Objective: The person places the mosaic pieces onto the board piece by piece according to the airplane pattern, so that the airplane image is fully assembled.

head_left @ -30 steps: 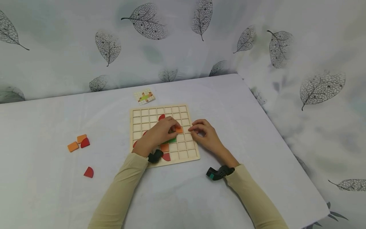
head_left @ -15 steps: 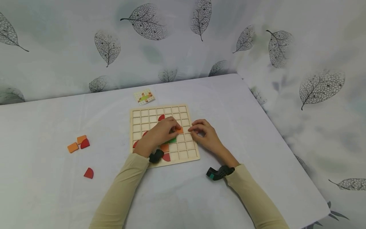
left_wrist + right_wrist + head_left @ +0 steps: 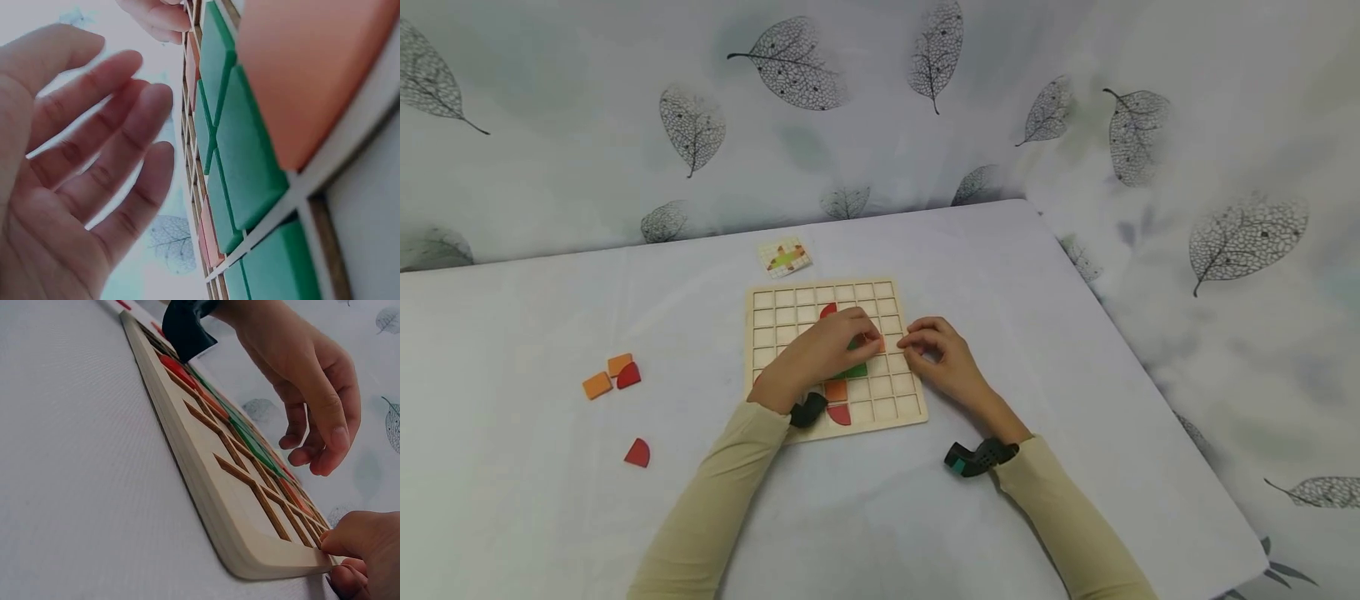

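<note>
My left hand [image 3: 831,346] hovers over the wooden grid board [image 3: 887,408], fingers loosely bent and holding nothing. Beneath it lie green tiles [image 3: 250,150], partly hidden in the head view. An orange tile [image 3: 882,344] sits in a cell near its fingertips. Another orange tile [image 3: 836,390] and a red quarter-circle piece [image 3: 839,415] show below that wrist. A second red quarter-circle piece [image 3: 828,310] is above the hand. At the board's right edge, my right hand [image 3: 369,550] grips the rim between thumb and fingers.
Left of the board lie two loose orange tiles [image 3: 597,385], a red piece [image 3: 628,376] and another red piece [image 3: 637,452]. A pattern card [image 3: 785,257] rests behind the board. The white table [image 3: 1000,283] ends at the right before a leaf-print cloth.
My left hand has lifted slightly away from the orange tile near the right side, and more green shows under it. The right hand stays at the board's edge. The head view has shifted slightly.
</note>
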`<state>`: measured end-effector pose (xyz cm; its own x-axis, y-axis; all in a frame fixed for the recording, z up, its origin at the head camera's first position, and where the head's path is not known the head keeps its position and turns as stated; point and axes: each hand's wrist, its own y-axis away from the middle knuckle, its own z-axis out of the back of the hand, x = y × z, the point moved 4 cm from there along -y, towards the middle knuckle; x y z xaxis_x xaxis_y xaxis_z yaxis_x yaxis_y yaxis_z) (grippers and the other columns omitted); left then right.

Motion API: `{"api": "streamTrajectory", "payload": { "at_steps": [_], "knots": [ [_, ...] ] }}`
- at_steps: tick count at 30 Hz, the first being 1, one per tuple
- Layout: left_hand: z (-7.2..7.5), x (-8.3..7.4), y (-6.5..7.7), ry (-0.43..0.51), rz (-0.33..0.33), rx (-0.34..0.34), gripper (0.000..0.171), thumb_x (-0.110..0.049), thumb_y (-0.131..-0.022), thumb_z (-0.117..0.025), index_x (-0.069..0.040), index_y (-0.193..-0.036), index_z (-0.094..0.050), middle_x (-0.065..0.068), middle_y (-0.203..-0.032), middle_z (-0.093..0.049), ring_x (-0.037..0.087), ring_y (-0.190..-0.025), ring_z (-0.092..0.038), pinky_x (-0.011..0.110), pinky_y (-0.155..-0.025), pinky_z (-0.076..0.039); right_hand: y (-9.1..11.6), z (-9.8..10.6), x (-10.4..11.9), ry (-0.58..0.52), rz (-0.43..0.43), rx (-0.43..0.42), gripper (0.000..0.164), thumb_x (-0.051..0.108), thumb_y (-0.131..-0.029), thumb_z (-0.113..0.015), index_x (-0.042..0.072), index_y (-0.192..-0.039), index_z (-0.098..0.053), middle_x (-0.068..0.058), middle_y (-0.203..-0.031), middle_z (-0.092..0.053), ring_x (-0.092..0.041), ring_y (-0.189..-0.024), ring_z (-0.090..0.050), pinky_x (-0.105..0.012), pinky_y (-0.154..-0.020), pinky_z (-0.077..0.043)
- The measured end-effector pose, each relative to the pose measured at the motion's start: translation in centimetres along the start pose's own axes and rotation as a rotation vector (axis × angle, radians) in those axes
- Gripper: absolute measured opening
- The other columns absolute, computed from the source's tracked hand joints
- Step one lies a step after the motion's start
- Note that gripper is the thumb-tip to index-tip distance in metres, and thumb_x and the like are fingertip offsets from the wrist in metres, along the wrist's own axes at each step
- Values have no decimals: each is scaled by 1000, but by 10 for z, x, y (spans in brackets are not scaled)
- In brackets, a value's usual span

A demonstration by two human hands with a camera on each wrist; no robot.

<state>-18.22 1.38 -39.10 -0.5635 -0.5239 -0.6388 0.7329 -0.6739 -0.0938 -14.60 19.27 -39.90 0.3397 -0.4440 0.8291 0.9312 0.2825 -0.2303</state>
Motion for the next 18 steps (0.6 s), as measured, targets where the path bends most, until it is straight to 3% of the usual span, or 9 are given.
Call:
{"api": "streamTrajectory", "payload": {
  "at_steps": [5, 13, 18],
  "knots": [
    [3, -7, 3, -22, -62, -33, 17, -22, -97, -60, -10, -96, -72, -1, -97, -63, 12, -82, -59, 27, -76, -50, 1, 0, 0, -1, -3, 2, 12, -10, -86, -64, -11, -97, -69, -29, -116, -55, -35, -88, -60, -40, -82, -48],
    [14, -18, 11, -160, -189, -133, 15, -23, -94, -64, -12, -91, -74, -3, -88, -68, 13, -72, -62, 25, -65, -49, 0, 1, 2, 1, 22, -4, 12, -10, -87, -63, -12, -97, -68, -31, -115, -54, -35, -87, -59, -36, -81, -48],
    [21, -19, 19, -192, -223, -165, 11, -20, -91, -67, -12, -89, -75, -3, -86, -69, 14, -71, -62, 26, -64, -49, 1, 1, 2, 8, 15, -4, 11, -10, -87, -64, -11, -97, -69, -30, -116, -55, -35, -88, -59, -39, -83, -48]
  ]
}}
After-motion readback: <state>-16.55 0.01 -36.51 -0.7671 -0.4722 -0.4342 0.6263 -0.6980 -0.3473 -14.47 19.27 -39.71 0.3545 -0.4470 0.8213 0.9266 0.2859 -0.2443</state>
